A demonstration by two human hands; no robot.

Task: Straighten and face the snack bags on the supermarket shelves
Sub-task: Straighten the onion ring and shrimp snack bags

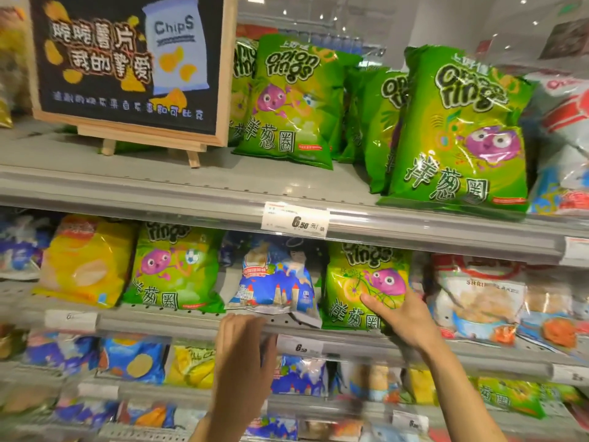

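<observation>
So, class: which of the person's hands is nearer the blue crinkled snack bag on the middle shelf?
Left. The left hand is just below the blue crinkled snack bag, at the shelf edge; the right hand rests on the green onion-rings bag beside it.

Under the right hand's fingers (371,299) the glossy onion-ring bag (360,282) is lime green with a purple cartoon onion and white-outlined dark lettering. Just left of them, the crinkled bag (277,279) is blue and white with castle towers. Further left sits a plain yellow bag (83,266). Above, the grey shelf rail (159,199) carries a white price tag (294,220) with black digits.
</observation>
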